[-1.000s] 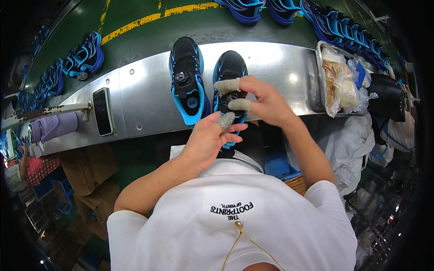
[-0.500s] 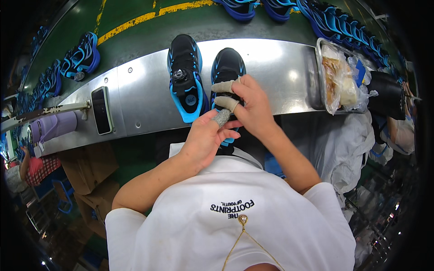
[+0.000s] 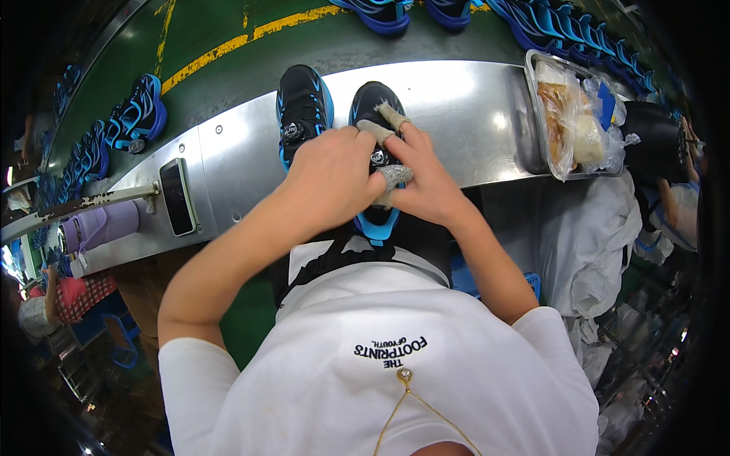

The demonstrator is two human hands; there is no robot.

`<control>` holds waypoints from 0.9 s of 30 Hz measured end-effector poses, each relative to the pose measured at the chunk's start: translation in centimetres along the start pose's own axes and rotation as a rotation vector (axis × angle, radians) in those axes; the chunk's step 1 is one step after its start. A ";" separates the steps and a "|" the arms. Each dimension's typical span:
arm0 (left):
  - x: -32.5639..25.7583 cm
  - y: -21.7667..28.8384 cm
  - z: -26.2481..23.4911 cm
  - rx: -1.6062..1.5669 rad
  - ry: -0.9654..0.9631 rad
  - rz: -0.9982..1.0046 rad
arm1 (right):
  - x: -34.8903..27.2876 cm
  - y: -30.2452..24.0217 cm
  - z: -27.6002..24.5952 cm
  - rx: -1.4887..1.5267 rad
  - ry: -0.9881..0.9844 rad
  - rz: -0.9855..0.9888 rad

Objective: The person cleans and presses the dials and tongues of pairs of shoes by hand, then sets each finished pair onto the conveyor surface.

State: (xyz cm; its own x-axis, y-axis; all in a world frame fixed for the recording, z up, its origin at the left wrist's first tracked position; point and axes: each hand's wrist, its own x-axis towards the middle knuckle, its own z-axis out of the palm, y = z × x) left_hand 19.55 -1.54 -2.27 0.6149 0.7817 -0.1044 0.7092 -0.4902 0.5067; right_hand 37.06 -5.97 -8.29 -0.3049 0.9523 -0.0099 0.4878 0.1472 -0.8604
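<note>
Both hands on 1 black and blue shoe (image 3: 374, 97), center of frame, toe pointing to top, heel end reaching past the near edge of the metal bench (image 3: 471, 114). My left hand (image 3: 331, 178) is curled in from the left, palm down, its gray finger cover (image 3: 396, 175) just below the round dial (image 3: 379, 158); fingertips hidden, can't tell if it's gripping. My right hand (image 3: 424, 176) comes in from the right, thumb and fingers apart around the dial area, beige finger cover (image 3: 393, 116) lying over the laces area; can't tell how firm the hold is. 2nd matching shoe (image 3: 303, 87) sits just left, partly behind my left hand. Phone (image 3: 178, 199) on bench, left of center; purple bottle (image 3: 106, 226) farther left, near the metal bar (image 3: 91, 204). Right side: metal tray (image 3: 531, 91) with clear plastic bags (image 3: 589, 140) in it. Past the bench, green surface (image 3: 228, 85) with yellow stripe (image 3: 205, 64); shoe row (image 3: 563, 34) upper right, more shoes (image 3: 137, 114) upper left. White plastic sheeting (image 3: 593, 243) hangs below the tray, right of frame
</note>
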 end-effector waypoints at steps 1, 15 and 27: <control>1.3 -0.2 0.4 0.022 -0.144 -0.079 | -0.1 0.2 0.4 0.004 0.004 0.003; 2.7 0.9 0.0 0.010 -0.381 -0.196 | -0.2 3.3 1.2 0.133 0.047 -0.052; 0.0 0.0 2.6 -0.364 0.111 -0.077 | -0.8 2.7 -3.8 0.545 -0.107 0.120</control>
State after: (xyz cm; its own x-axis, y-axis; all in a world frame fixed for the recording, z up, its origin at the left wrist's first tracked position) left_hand 20.46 -2.57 -4.47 0.5097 0.8574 -0.0707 0.5706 -0.2754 0.7737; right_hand 41.73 -5.34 -8.64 -0.3687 0.9172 -0.1508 0.0398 -0.1465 -0.9884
